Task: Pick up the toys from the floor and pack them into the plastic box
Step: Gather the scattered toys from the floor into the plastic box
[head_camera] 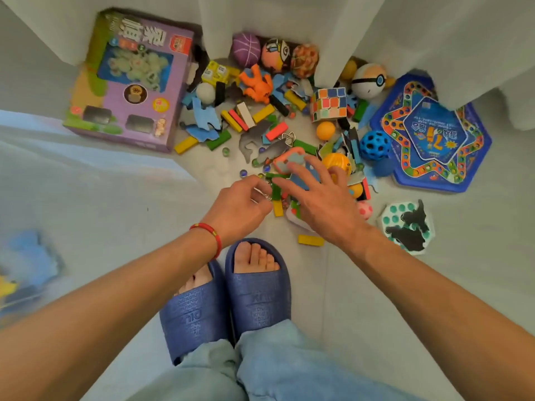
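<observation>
Pale grey floor (405, 285) is lying strewn with toys (260, 117) below white curtains, the translucent plastic box (43, 198) sitting at the left edge. The left hand (240, 204) is pinching a small metal ring puzzle (265, 195); the right hand (321, 198) is spreading flat over blocks. Marbles (243, 172) are lying loose nearby, likely rolling off if nudged.
</observation>
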A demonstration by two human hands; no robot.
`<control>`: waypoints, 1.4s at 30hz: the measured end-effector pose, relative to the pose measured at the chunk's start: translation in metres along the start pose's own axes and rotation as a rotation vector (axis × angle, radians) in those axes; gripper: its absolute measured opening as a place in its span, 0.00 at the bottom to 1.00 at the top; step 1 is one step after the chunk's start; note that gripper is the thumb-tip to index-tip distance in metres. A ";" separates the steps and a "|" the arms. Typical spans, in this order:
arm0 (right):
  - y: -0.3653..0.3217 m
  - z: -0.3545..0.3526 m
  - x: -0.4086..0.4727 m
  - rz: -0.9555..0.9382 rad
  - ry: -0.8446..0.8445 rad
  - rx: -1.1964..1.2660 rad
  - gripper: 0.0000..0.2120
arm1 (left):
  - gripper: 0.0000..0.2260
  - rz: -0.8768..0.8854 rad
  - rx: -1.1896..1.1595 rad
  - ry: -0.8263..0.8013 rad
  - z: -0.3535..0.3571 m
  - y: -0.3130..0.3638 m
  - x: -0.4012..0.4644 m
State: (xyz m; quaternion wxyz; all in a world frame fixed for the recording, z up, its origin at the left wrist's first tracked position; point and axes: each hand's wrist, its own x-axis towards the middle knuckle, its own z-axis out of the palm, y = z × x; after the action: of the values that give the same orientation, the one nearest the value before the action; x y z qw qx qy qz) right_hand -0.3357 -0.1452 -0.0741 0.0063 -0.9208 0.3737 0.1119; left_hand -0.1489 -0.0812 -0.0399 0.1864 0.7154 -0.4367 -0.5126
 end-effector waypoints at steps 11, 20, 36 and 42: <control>0.028 -0.012 0.011 -0.186 0.142 0.115 0.11 | 0.07 -0.010 -0.367 0.110 0.004 -0.012 0.014; -0.058 -0.066 0.020 -0.021 0.325 0.701 0.08 | 0.25 -0.237 -1.613 -0.278 0.009 0.009 0.007; 0.061 -0.011 0.031 0.306 0.060 0.307 0.23 | 0.09 -0.354 -1.600 -0.157 -0.007 -0.022 0.015; 0.042 -0.030 0.066 0.084 0.021 0.093 0.26 | 0.08 -0.338 -1.620 -0.119 -0.016 -0.027 0.015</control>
State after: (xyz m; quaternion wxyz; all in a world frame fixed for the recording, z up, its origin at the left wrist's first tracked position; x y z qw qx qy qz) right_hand -0.3129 -0.2237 -0.0558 0.0402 -0.9041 0.4170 0.0848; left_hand -0.1217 -0.0812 -0.0609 0.5409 0.3872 0.1722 -0.7265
